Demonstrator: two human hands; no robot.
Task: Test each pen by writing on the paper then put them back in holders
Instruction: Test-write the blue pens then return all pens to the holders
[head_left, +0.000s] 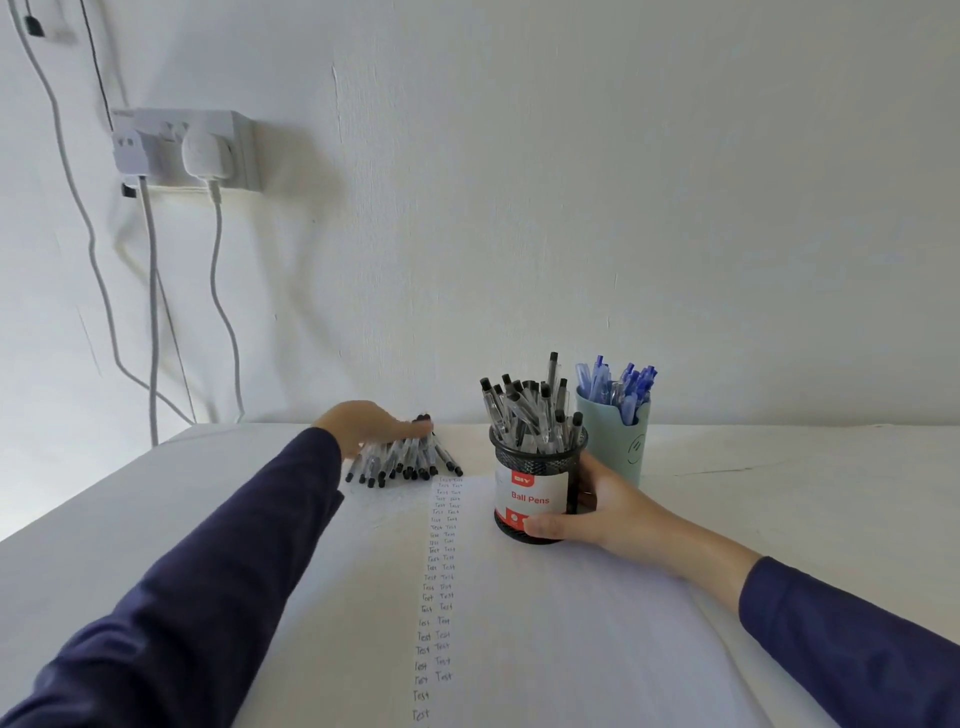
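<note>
The paper (545, 639) lies flat on the near part of the tabletop (779, 493), with two columns of the handwritten word "Test" (436, 571) running from its near edge toward its far edge. Both arms wear dark blue sleeves (171, 623). The right hand (597, 512) grips the black mesh holder (535, 499), thumb across the front below the "Ball Pens" label and fingers wrapped round the side. The holder stands upright on the far right part of the paper and is packed with black-capped pens (530, 410). The left hand (369, 423) reaches further back, fingers extended flat over the loose pile of black pens (405, 460), which lies fanned out on the tabletop just beyond the paper's far left corner; whether the fingers pinch any pen cannot be determined. Just behind and right of the mesh holder stands the pale blue cup holder (613, 441), filled with blue pens (618, 384). On the wall beyond, upper left, a double socket (192, 150) carries two plugs, with cables (153, 312) hanging down.
</note>
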